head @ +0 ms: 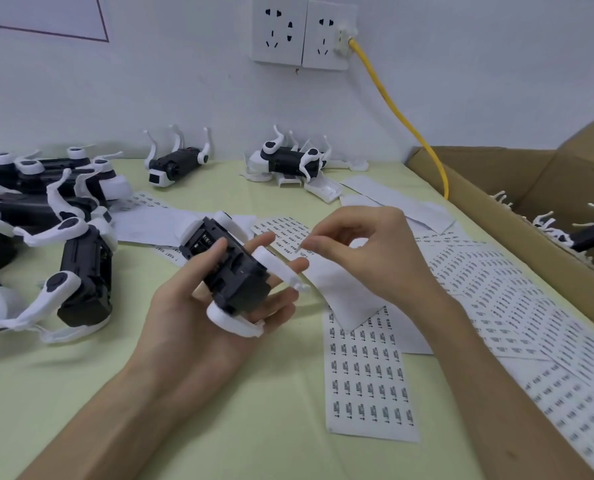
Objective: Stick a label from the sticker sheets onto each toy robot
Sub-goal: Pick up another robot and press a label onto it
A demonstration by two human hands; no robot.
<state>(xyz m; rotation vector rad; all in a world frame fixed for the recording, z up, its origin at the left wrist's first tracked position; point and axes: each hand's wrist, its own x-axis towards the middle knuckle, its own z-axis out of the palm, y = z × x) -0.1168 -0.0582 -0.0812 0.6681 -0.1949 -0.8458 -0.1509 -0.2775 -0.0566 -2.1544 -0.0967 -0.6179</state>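
Over the table point(219, 410), left hand point(198, 317) grips toy robot point(235, 271); right hand point(368, 244) pinches label point(302, 246).

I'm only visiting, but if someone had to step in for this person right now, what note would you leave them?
Left hand grips a toy robot.
Right hand pinches a small label just above it, not yet stuck on.
Sticker sheets lie spread on the table at right.
More robots sit in a pile at left and in the cardboard box.
Which ones already carry labels cannot be told.
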